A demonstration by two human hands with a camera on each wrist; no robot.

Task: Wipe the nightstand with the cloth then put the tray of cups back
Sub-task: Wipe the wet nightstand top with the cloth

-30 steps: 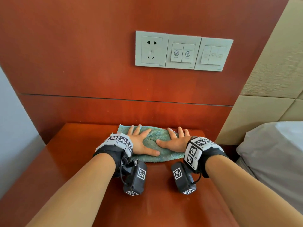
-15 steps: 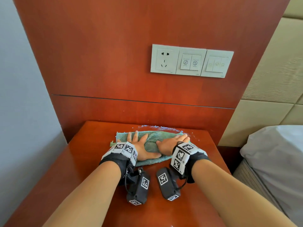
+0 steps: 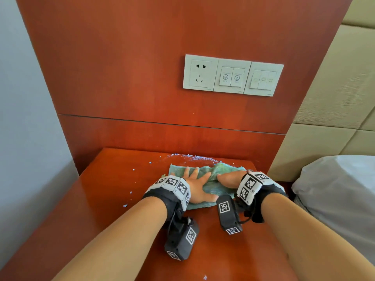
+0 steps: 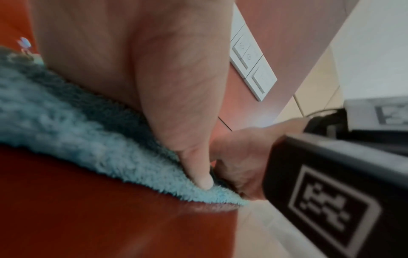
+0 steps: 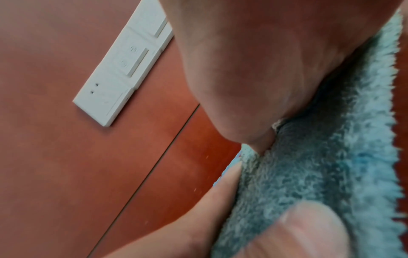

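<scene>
A teal fluffy cloth (image 3: pixel 220 182) lies on the reddish-brown nightstand (image 3: pixel 105 199), toward its back right. My left hand (image 3: pixel 195 184) presses flat on the cloth's left half, fingers straight and spread. My right hand (image 3: pixel 229 177) presses on the right half, fingers pointing left, and the cloth bunches up a little between the two hands. The left wrist view shows the left thumb (image 4: pixel 198 167) on the cloth's (image 4: pixel 73 125) near edge. The right wrist view shows the palm (image 5: pixel 264 69) lying on the cloth (image 5: pixel 331 174). No tray or cups are in view.
Small pale crumbs and a wet streak (image 3: pixel 190 158) lie on the top behind and left of the cloth. A wooden back panel carries a white socket and switch plate (image 3: pixel 233 76). A grey wall stands to the left, a bed with white bedding (image 3: pixel 341 191) to the right.
Both hands have drawn the cloth back from the rear panel toward me, leaving a wet streak and crumbs behind it. The cloth has bunched between the hands.
</scene>
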